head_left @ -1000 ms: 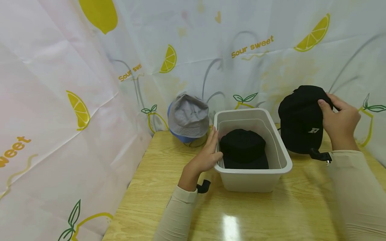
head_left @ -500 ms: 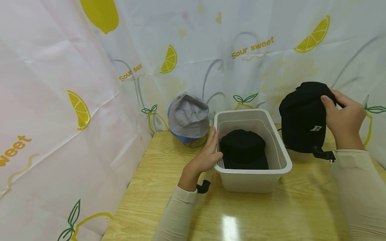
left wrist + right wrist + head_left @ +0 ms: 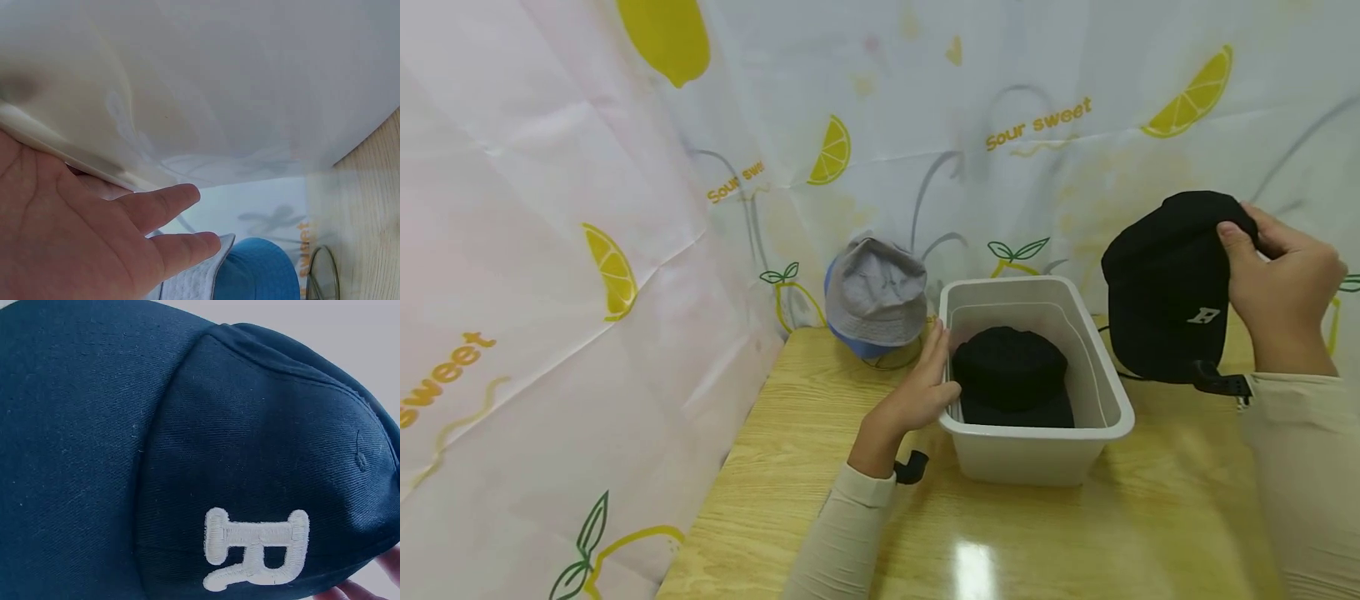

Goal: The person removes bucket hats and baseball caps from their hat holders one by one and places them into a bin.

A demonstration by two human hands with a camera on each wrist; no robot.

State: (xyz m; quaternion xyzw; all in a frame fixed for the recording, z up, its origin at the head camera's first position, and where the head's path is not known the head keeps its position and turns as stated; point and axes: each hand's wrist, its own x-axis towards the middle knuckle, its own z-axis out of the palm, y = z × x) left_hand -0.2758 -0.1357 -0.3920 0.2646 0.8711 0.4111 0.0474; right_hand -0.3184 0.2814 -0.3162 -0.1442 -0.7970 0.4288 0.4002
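Observation:
My right hand [image 3: 1281, 287] grips a black cap [image 3: 1165, 292] with a white embroidered letter, holding it in the air to the right of a white plastic bin [image 3: 1037, 454]. The cap [image 3: 187, 456] fills the right wrist view. A second black cap [image 3: 1011, 375] lies inside the bin. My left hand [image 3: 921, 387] rests flat against the bin's left wall, fingers straight. In the left wrist view the left hand [image 3: 94, 244] lies along the bin's rim [image 3: 62, 147].
A grey bucket hat [image 3: 876, 292] sits over a blue hat [image 3: 853, 342] at the back of the wooden table [image 3: 820, 467], left of the bin. A lemon-print cloth [image 3: 587, 208] walls the back and left side.
My right hand has lifted the black cap a little higher. The left hand has stayed on the bin.

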